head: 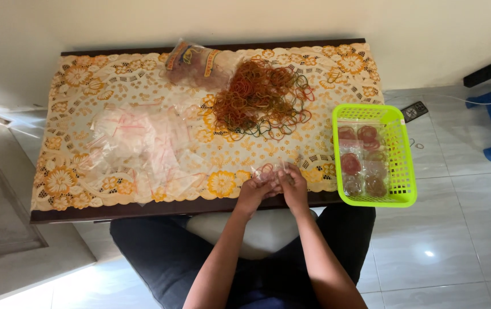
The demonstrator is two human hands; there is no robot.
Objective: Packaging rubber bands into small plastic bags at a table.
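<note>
— Where are the hands?
— At the near edge of the tabletop (51, 214), right of centre. The left hand (254, 193) and right hand (294, 189) are together, both pinched on one small clear bag (268, 171) with bands inside.
— Room around them?
— Bare cloth just beyond; the band pile (262, 97) lies farther off. One green basket (397, 197) overhangs the right edge, close beside the right hand.
— Counts?
— One pile, one packet (194, 64) at the far edge, a loose heap of empty bags (136, 143) left. The basket shows about six filled bags.
</note>
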